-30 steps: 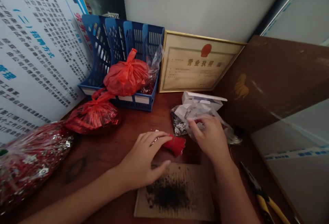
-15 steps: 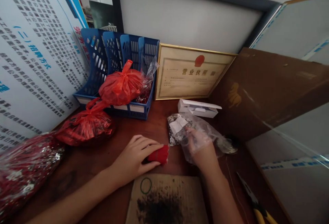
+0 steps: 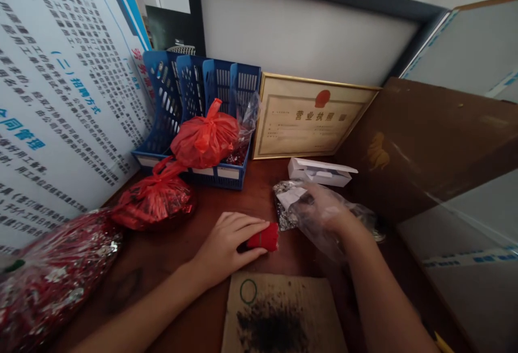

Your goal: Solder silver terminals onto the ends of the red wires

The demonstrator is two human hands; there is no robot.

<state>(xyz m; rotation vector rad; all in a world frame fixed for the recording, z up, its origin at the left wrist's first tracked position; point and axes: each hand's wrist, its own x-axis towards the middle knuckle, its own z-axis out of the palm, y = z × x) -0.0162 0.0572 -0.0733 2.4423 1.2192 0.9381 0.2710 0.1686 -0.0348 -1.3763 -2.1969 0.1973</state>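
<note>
My left hand (image 3: 238, 237) is closed around a small red bundle (image 3: 263, 237), thumb on the near side and fingers over the top. What the bundle is made of is hard to tell. To its right, my right hand (image 3: 324, 207) grips a clear plastic bag (image 3: 324, 239) full of small silvery pieces (image 3: 285, 215). A white paper slip (image 3: 292, 196) lies on the bag's contents. The right fingertips are partly hidden by the plastic. Below both hands lies a cardboard sheet (image 3: 238, 320) with a black stain and a green circle.
Red plastic bags (image 3: 206, 134) rest on a blue file rack (image 3: 162, 94) and the brown table. A large bag of red and silver pieces (image 3: 60, 272) fills the left. Behind stand an open white box (image 3: 319, 172) and a gold-framed certificate (image 3: 315, 121). A yellow handle (image 3: 443, 345) shows lower right.
The view has shifted, so most things sit further right. My right hand has moved up and over the clear bag, toward the paper slip. My left hand still holds the red bundle.
</note>
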